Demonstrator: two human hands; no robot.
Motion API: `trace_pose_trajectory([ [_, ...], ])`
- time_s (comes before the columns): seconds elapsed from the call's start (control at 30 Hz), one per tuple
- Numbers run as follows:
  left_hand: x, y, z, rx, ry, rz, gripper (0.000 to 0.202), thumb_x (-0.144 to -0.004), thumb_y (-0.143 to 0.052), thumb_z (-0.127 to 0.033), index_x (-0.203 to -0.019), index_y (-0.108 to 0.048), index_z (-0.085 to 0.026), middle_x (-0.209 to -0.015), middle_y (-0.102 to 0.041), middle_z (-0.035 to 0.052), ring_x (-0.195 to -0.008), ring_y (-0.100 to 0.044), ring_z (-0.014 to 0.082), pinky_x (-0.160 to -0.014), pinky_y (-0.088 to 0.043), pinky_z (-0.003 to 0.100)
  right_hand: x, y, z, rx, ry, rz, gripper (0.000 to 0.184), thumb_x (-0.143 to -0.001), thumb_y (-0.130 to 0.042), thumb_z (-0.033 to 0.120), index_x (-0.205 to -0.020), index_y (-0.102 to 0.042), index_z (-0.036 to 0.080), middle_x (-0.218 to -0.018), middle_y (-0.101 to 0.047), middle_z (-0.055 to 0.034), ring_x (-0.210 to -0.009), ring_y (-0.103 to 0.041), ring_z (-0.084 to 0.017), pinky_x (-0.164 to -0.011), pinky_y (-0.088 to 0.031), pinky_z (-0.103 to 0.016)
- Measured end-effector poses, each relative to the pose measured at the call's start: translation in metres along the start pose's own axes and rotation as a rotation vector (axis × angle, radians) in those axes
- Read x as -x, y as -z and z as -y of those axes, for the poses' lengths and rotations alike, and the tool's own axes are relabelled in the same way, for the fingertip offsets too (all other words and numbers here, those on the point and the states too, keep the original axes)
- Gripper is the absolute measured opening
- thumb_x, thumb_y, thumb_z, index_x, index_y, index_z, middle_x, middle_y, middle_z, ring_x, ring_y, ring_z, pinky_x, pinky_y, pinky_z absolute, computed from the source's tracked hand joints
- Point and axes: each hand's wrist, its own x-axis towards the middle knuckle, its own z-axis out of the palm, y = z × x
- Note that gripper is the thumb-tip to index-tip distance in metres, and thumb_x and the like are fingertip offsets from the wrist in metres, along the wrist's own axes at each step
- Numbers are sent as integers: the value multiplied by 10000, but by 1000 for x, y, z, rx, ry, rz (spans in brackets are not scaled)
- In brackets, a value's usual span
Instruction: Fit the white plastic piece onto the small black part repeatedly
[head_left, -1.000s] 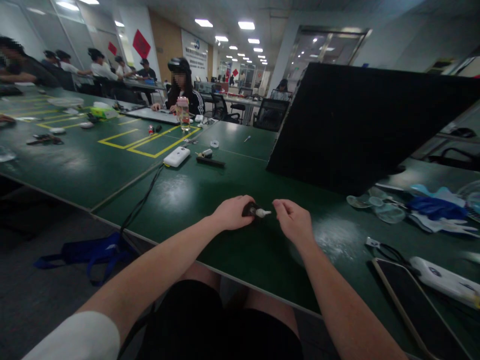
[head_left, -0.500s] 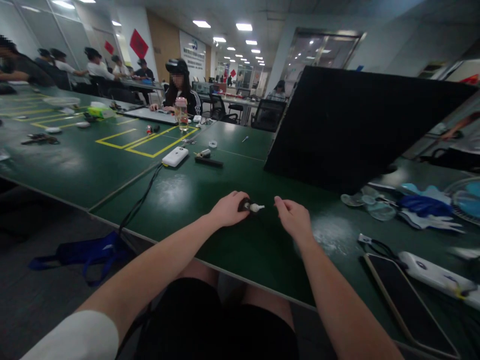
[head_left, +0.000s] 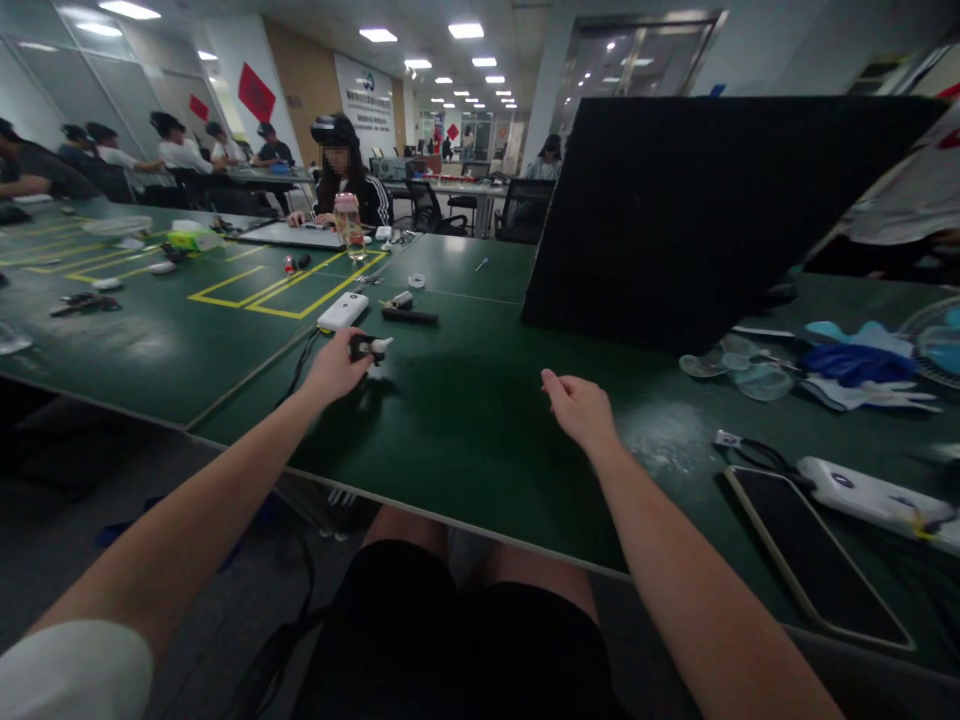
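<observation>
My left hand (head_left: 335, 368) is closed around a small black part with a white tip (head_left: 370, 347), held just above the green table (head_left: 465, 420), near a white power bank (head_left: 343, 311). My right hand (head_left: 579, 408) rests on the table to the right, fingers loosely curled, with nothing visible in them. The two hands are well apart.
A big black board (head_left: 675, 210) leans at the back right. Gloves and clear discs (head_left: 825, 365) lie to the right, and a phone (head_left: 814, 555) and a white charger (head_left: 877, 492) sit near the front edge. A black tool (head_left: 409, 315) lies past the power bank. Several people sit at far tables.
My left hand has carried the small black part away to the left, toward the white power bank. My right hand has let go of the white tip and stayed put.
</observation>
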Motion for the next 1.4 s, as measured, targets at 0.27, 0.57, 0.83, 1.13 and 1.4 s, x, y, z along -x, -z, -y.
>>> trace_pose_trajectory([
  [0.27,4,53,34,-549,-235,56,496,-883,-562,-249,-1378,-567,-277,-1430,-560,130,-1141,-628,339,-930,-484,455,-2,-3,-5,-8,32,-2,595,-962,-408,710,-869,-691,194,-687,-617,-31,-596,-557,-169,-569,-428,-305],
  [0.57,2,64,38,-726,-255,101,439,-967,-372,-224,-1349,-587,-256,-1435,-531,180,-1208,-583,369,-1017,-382,535,0,-1,-3,-53,61,-18,684,-971,-320,743,-888,-720,194,-701,-633,-51,-616,-583,-185,-568,-419,-320],
  [0.83,-33,27,64,-108,308,-242,603,-924,-538,-469,-1413,-434,-132,-1334,-623,204,-1217,-620,342,-1016,-489,466,-2,-3,-6,-68,66,8,692,-966,-314,752,-914,-719,194,-705,-627,-51,-616,-578,-184,-567,-418,-324],
  [1.13,-46,-39,18,136,238,-73,557,-946,-510,-509,-1372,-464,-152,-1327,-645,204,-1215,-639,303,-1050,-468,449,1,-1,-5,-59,78,-2,715,-977,-273,748,-912,-714,189,-699,-623,-50,-618,-580,-184,-585,-417,-327],
  [1.4,-24,-72,-47,187,-8,132,563,-960,-512,-486,-1418,-424,-171,-1247,-680,186,-1106,-679,303,-994,-499,467,-1,-3,-4,-52,85,21,714,-981,-274,744,-918,-713,185,-703,-628,-48,-618,-586,-180,-588,-417,-325],
])
